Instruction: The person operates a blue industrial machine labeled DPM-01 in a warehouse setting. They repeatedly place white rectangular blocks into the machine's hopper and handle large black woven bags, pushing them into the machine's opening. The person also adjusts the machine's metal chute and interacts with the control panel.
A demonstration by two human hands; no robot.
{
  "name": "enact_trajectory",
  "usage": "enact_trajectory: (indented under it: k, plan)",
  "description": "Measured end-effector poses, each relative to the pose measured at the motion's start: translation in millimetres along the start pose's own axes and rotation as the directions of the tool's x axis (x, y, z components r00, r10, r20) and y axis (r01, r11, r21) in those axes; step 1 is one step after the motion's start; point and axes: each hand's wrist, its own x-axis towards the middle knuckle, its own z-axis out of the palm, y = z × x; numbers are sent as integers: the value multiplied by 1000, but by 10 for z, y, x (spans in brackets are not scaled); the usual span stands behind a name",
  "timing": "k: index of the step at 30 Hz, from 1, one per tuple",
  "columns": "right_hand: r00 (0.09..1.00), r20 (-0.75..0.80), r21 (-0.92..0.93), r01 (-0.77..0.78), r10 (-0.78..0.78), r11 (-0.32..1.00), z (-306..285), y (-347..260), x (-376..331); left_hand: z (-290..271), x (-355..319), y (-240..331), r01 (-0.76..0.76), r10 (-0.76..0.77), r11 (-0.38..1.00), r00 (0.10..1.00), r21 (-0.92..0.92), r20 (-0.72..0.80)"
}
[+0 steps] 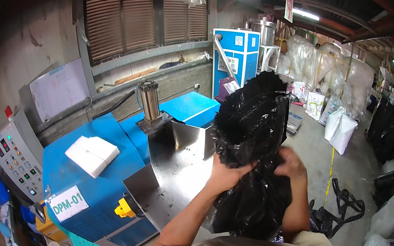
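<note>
- Step in hand, by judgement: gripping and steadying a black plastic bundle [257,130], held upright in front of the torso, just beside an open steel chute [194,138].
- Next move, by judgement: calls for support from both sides at once and an even squeeze; slippage likely on slick film.
- Left hand [228,173]: partly closed on the bundle's near left side, thumb across the front, some fingers out of sight.
- Right hand [292,162]: half curled, set against the bundle's right side at about the same height.
- Bundle, upper part: shaggy, ragged-edged, matt black with bright glints; too dark to tell contents from folded film.
- Bundle, lower part: smooth, glossy, creased black film, narrowed between the hands.
- Chute: bent sheet metal, bright and reflective, sprinkled with dark flecks.
- Blue machine [104,210]: boxy, painted panels, yellow knob [125,208] on the side.
- White block [93,155]: matt, flat-topped slab, lying on the machine.
- Metal cylinder [149,99]: upright, polished, behind the chute.
- Black strap [340,208]: thin, tangled loops on the floor, right.
</note>
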Motion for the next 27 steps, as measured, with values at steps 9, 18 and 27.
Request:
enact_trajectory:
  k: [9, 18, 27]
  plan:
    - [893, -349, 405, -131, 285, 905, -347, 696, 426, -164, -174, 140, 181, -134, 856, 982, -484, 131]
    - [892, -441, 175, 191, -96, 966, 128, 304, 775, -531, 208, -290, -21, 29, 1000, 862, 22, -507]
    - [799, -24, -913, 228, -600, 339, 1557, 66, 288, -255, 299, -370, -51, -44, 974, 915, -223, -400]
